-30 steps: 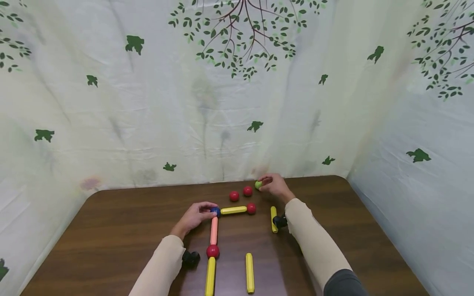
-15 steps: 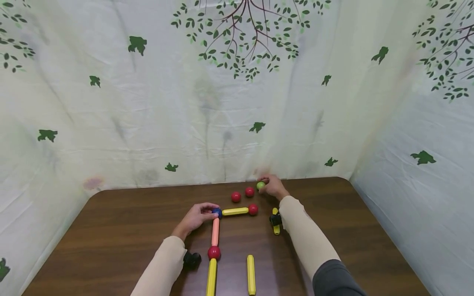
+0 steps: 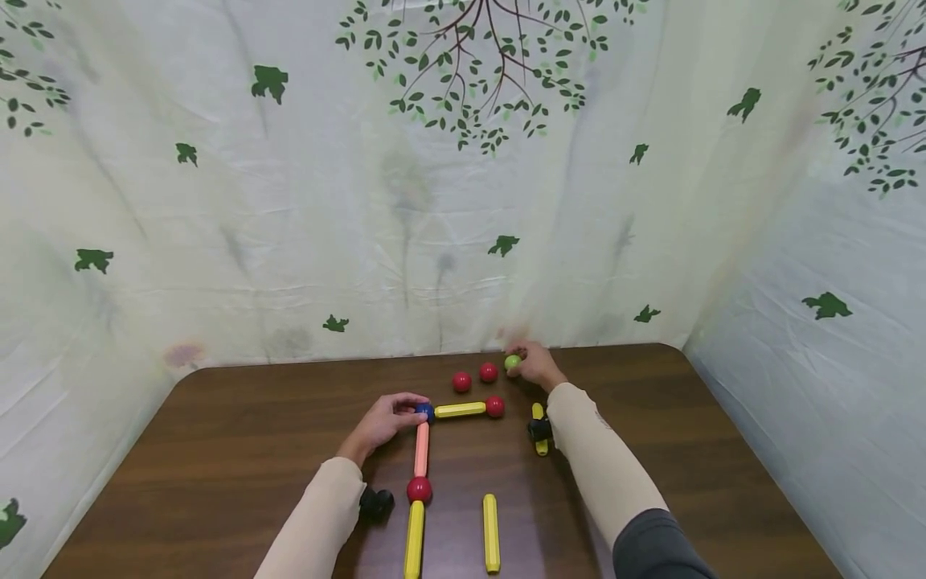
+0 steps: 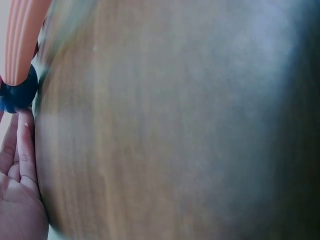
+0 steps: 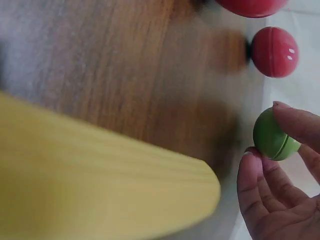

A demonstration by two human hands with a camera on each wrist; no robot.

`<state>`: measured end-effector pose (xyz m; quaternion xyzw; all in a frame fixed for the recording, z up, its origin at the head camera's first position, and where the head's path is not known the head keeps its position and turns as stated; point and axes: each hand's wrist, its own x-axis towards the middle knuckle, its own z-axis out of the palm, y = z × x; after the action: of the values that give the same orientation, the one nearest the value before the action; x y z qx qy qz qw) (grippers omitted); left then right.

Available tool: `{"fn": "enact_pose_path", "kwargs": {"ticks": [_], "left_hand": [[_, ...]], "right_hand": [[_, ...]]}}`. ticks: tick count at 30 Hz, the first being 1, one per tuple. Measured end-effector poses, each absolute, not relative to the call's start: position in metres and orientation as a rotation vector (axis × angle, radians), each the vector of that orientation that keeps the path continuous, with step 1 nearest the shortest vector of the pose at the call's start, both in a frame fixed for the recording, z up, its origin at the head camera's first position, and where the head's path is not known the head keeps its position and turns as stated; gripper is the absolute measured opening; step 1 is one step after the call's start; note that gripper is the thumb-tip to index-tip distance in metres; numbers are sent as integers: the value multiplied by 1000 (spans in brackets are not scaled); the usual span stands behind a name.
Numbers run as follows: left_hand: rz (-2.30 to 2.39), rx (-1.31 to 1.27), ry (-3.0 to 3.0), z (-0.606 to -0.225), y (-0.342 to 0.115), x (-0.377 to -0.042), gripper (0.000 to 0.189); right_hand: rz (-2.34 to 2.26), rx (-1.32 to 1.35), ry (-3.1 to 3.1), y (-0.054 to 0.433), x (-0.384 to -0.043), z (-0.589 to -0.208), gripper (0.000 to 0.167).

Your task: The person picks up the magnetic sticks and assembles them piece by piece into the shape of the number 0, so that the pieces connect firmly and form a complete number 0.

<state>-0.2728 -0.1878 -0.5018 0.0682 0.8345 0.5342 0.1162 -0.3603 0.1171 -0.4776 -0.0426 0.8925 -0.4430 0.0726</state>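
Observation:
In the head view, my left hand (image 3: pixel 383 420) pinches a blue ball (image 3: pixel 425 412) at the corner of a ball-and-stick chain. A pink stick (image 3: pixel 422 450) joins that ball to a red ball (image 3: pixel 419 489), followed by a yellow stick (image 3: pixel 414 540) toward me. Rightward from the corner, another yellow stick (image 3: pixel 460 410) ends in a red ball (image 3: pixel 495 407). At the table's far edge my right hand (image 3: pixel 537 364) holds a green ball (image 3: pixel 512 363). The right wrist view shows thumb and fingertips on either side of this green ball (image 5: pixel 272 135).
Two loose red balls (image 3: pixel 461 382) (image 3: pixel 488 372) lie left of the green one. A loose yellow stick (image 3: pixel 491 533) rests nearer me, and a second yellow stick (image 3: pixel 538 412) is partly hidden by the right wrist camera. A patterned cloth (image 3: pixel 405 241) hangs behind the table (image 3: pixel 239 450).
The right forearm has shifted slightly left, and its wrist camera now covers more of the yellow stick. More of the green ball shows between the right fingers. The left hand stays on the blue ball.

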Motion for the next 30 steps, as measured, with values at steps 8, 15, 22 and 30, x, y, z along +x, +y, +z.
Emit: {"fn": "enact_pose_path", "kwargs": {"ticks": [8,15,22,30], "left_hand": [[1557,215,2451,-504,-188,-273,31],[1567,180,2457,-506,-185,-274,30],[1560,185,2457,-505,-185,-273,32],[1539,219,2475,-504,-184,-273,33]], "right_hand": [[-1353,-164,2669,124,-347,-466,27],[-1451,-237,2587,127,-324,-454,28],[-1469,-325,2550,125,-301,-454,27],[-1515,-469,2410,120,-274,-455,27]]}}
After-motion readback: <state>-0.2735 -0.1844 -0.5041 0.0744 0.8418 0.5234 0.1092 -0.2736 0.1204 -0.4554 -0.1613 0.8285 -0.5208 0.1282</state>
